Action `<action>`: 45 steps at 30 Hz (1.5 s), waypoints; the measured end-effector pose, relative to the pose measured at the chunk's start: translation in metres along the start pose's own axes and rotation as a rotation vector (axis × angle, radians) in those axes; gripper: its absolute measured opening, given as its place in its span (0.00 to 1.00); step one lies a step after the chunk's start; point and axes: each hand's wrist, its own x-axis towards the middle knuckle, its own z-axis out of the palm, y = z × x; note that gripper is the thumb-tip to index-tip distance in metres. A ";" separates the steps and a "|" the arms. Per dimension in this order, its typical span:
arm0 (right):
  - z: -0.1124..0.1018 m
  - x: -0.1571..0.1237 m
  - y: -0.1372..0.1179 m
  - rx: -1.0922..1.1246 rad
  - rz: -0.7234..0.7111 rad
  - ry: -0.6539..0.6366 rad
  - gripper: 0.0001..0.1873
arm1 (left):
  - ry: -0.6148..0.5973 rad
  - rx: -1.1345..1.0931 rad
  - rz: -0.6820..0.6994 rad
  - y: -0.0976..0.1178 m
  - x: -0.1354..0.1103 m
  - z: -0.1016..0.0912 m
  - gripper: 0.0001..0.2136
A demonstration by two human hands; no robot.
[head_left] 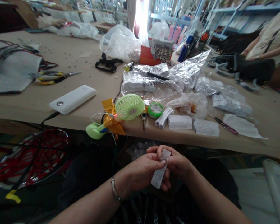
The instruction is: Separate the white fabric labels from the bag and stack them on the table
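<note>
Over my lap, in front of the table edge, I hold a narrow white printed label [158, 178] between both hands. The thumb and fingers of my left hand [145, 168] pinch it near its middle. My right hand [177, 160] grips it close to its upper end, fingers curled behind. Some fingers are hidden behind the label and each other. On the table edge beyond are fanned stacks of similar white labels [180, 122], another label stack [206, 127] and a leaning one [164, 118]. Left of them is a green round tub [155, 110] with whitish contents.
A green fan [130, 107] and a white power bank [72, 99] lie to the left, with pliers [52, 76] behind. A hammer [146, 73] rests on plastic-wrapped bundles. Tweezers [226, 125] lie at right. A person's arms [256, 48] show at far right. Below left is a red-wrapped stool [32, 158].
</note>
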 end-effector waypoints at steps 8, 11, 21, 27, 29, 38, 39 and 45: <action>0.002 -0.006 -0.007 -0.579 -0.217 0.263 0.19 | 0.141 0.016 0.083 0.002 0.000 -0.002 0.09; 0.002 -0.011 -0.013 -1.009 -0.429 0.377 0.20 | 0.169 0.040 0.117 0.004 -0.001 -0.003 0.08; 0.007 -0.012 -0.014 -1.450 -0.547 0.367 0.15 | 0.208 0.068 0.156 0.002 0.000 -0.003 0.09; 0.006 -0.011 -0.012 -1.353 -0.486 0.379 0.15 | 0.218 0.061 0.144 0.004 0.000 -0.004 0.10; 0.007 -0.011 -0.011 -1.283 -0.472 0.410 0.17 | 0.221 0.055 0.140 0.004 -0.001 -0.004 0.10; 0.011 0.004 -0.011 -0.636 -0.122 0.479 0.10 | 0.285 0.102 0.179 0.007 -0.005 -0.005 0.10; 0.011 0.006 -0.011 -0.605 -0.111 0.467 0.10 | 0.289 0.107 0.188 0.007 -0.005 -0.006 0.10; 0.015 0.018 -0.005 -0.552 -0.132 0.457 0.10 | 0.324 0.155 0.232 0.006 -0.008 -0.010 0.11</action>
